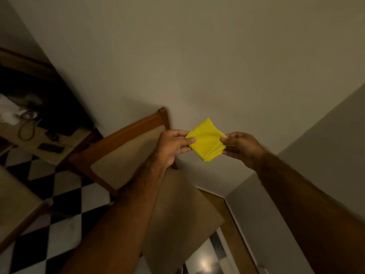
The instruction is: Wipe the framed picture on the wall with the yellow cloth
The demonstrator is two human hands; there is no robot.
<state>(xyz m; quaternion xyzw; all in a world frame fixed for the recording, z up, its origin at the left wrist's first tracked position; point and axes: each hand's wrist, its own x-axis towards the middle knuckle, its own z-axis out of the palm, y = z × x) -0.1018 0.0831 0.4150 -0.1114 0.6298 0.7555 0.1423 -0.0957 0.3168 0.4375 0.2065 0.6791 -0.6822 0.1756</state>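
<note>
A folded yellow cloth (pixel 206 139) is held up in front of a plain beige wall. My left hand (pixel 172 146) pinches its left edge with thumb and fingers. My right hand (pixel 240 148) grips its right edge the same way. The cloth is stretched flat between both hands, roughly square, a corner pointing up. No framed picture shows in this view.
A wooden chair (pixel 126 153) with a beige padded back and seat stands below my arms, against the wall. A low table (pixel 45 143) with a cable and a dark phone lies at the left. The floor (pixel 65 196) is black-and-white checkered tile. A wall corner (pixel 296 147) juts out at the right.
</note>
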